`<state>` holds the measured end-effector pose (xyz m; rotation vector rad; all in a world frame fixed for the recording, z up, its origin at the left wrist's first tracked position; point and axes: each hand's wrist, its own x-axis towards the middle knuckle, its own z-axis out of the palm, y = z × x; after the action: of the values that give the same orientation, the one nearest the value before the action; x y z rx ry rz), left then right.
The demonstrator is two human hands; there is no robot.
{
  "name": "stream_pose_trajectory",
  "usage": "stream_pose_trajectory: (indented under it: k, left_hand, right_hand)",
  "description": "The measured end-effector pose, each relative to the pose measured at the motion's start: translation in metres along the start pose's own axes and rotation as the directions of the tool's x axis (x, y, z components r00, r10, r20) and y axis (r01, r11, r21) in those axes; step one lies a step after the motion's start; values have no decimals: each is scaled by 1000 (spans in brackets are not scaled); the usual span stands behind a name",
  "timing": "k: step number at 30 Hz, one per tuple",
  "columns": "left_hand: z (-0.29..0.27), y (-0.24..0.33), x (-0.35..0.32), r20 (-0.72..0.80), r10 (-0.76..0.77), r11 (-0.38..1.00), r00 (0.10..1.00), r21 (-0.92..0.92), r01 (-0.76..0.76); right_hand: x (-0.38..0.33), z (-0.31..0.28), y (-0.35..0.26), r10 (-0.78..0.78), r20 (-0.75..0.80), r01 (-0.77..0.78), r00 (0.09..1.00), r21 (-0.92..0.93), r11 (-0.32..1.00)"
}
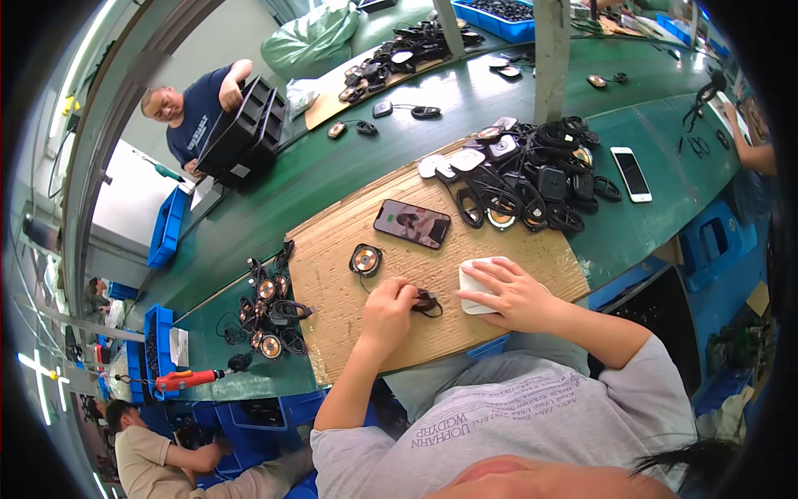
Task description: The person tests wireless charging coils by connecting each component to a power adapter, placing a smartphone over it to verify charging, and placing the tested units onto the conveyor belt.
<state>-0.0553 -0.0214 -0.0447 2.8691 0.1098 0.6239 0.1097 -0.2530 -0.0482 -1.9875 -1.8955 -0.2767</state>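
My left hand (389,311) is closed, its fingertips pinched on a small coiled black cable (429,304) low over the cardboard sheet (332,333). A thin lead runs from near those fingers up to a round black charger disc (366,260) with a copper-coloured coil, face up on the cardboard. My right hand (519,298) lies with fingers spread across a white rounded-square piece (470,281), covering much of it. Beyond both hands, a dark phone (412,224) with its screen lit lies on the cardboard.
A heap of black chargers and cables (532,179) sits at the cardboard's far right; more coiled units (266,291) lie left. A white phone (631,175) rests on the green bench (665,137). A red power screwdriver (187,381) hangs left. Across the belt, a person handles black crates (241,137).
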Motion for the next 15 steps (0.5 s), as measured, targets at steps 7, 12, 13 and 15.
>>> stream_pose_trajectory:
  k: [7, 12, 13, 15]
  left_hand:
    - [-72, -122, -41, -96, -280, 876, 955, 383, 295]
    - [-115, -197, -74, -74, -487, 740, 870, 495, 456]
    - [-116, -203, -74, -5, -588, 729, 809, 431, 532]
    - [-114, -179, -50, -3, -607, 673, 794, 530, 516]
  right_hand:
    - [-8, 0, 1, 51, -45, -47, 998, 86, 995]
    - [-2, -7, 3, 63, -27, -59, 998, 146, 987]
    - [-1, -9, 4, 63, -24, -59, 998, 159, 986]
    - [6, -14, 13, 72, -16, -68, 997, 183, 981]
